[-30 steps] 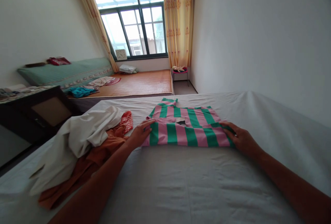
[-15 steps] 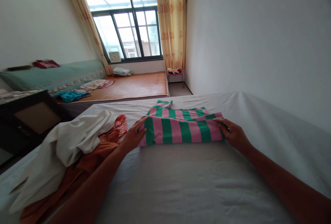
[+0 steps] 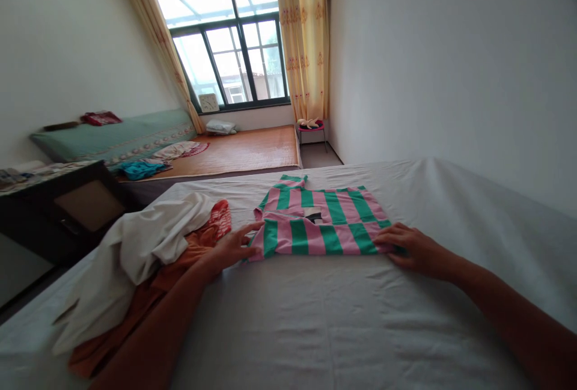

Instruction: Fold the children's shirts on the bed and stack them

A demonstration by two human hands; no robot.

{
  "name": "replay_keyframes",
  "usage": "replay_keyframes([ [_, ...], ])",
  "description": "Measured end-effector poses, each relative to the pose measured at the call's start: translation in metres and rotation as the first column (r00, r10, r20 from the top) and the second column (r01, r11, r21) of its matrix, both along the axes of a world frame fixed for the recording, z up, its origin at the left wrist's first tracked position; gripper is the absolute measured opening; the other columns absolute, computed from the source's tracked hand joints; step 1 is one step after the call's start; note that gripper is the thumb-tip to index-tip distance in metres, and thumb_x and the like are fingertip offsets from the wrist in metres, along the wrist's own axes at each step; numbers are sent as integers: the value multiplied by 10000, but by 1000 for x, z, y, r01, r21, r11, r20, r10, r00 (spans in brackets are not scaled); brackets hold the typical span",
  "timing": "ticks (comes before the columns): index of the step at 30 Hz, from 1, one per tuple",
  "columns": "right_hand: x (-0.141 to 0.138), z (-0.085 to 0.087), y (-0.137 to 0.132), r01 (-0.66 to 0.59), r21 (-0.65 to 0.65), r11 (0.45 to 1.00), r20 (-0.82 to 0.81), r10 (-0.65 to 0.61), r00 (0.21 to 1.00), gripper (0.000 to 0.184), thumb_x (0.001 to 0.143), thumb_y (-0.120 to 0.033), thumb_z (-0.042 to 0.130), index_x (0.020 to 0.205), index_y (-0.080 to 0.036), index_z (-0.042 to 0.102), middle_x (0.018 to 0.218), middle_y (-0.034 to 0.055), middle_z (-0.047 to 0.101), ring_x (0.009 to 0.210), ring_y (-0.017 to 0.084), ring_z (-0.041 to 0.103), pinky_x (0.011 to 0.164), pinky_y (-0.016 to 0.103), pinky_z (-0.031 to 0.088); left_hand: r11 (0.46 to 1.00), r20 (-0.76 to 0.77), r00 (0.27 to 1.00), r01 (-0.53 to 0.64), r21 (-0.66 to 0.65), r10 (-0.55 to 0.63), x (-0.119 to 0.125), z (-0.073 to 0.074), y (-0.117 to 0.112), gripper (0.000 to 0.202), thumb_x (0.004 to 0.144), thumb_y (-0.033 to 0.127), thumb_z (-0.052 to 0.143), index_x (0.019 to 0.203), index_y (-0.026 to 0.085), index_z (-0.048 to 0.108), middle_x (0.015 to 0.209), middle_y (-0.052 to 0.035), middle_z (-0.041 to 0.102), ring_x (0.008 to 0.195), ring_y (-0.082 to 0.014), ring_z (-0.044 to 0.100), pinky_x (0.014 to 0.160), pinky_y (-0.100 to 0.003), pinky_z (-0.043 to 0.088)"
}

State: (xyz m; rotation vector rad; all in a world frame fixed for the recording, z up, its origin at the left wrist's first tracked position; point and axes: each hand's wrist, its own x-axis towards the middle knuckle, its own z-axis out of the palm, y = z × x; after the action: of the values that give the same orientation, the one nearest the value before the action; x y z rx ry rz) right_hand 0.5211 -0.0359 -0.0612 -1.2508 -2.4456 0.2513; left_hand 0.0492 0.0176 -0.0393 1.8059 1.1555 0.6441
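Observation:
A pink and green striped shirt (image 3: 336, 207) lies on the white sheet in front of me, its near part folded over into a flat band. On the band's left end, the fingers of my left hand (image 3: 232, 249) close around the cloth edge. My right hand (image 3: 408, 246) grips the opposite end, fingertips on top of the fabric and the thumb partly hidden. A small pale and black patch (image 3: 313, 215) shows on the shirt just beyond the fold. What looks like a sleeve (image 3: 293, 181) sticks out at the far left.
Left of the shirt, a pale cloth (image 3: 148, 243) is heaped over a rust-orange cloth (image 3: 135, 312). The white sheet (image 3: 306, 324) covers the bed surface. Beyond stand a dark cabinet (image 3: 72, 216) and another bed with a brown mat (image 3: 256, 143). A wall (image 3: 451, 65) rises at the right.
The lifted near edge of the shirt has come down toward me and now lies flat, uncovering the patch. Both hands have lowered with it. The view has shifted slightly.

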Motion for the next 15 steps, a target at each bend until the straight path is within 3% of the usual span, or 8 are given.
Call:
replay_keyframes([
  [3,5,0,4,44,27,999,5,-44,999,421,760,-108,476,1051,-315,700,1053,21,700,980,206,604,882,352,480,999,-35,999,4,49,-2,4,0,1,639,724,387,695,1316,222,521,1211,-91,589,849,-161,587,698,-253,501],
  [6,15,11,4,54,-1,999,-22,-54,998,341,776,-121,471,934,-283,727,938,35,715,919,209,608,847,344,480,999,-58,997,48,-7,-48,0,8,-1,621,753,368,662,1334,219,500,1146,-80,606,825,-144,565,644,-210,478],
  [9,25,27,-6,22,-161,987,-61,-32,998,219,809,-222,524,893,-240,725,904,53,704,886,209,613,841,332,471,976,-135,969,195,-94,-207,-8,21,-7,568,736,341,666,1283,246,553,1151,-60,600,837,-143,555,638,-198,467],
  [12,30,35,-15,-40,-372,927,-89,7,996,223,825,-368,574,905,-230,730,926,52,698,870,207,621,820,306,467,931,-238,902,330,-153,-359,-11,30,-12,464,708,362,680,1159,258,647,1153,-41,608,803,-141,562,616,-197,461],
  [14,30,34,-15,-11,-440,898,-118,-45,992,328,825,-494,564,915,-226,731,925,45,699,847,212,620,759,284,469,943,-276,904,297,-148,-328,-7,31,-12,396,766,431,611,1101,230,673,1045,-45,649,735,-137,567,537,-186,429],
  [15,29,31,-13,37,-438,898,-133,-106,985,391,825,-549,539,898,-216,730,896,41,699,818,210,617,722,274,466,967,-286,924,229,-113,-253,-4,29,-11,394,804,467,552,1073,208,678,972,-48,663,704,-139,568,497,-183,405],
])
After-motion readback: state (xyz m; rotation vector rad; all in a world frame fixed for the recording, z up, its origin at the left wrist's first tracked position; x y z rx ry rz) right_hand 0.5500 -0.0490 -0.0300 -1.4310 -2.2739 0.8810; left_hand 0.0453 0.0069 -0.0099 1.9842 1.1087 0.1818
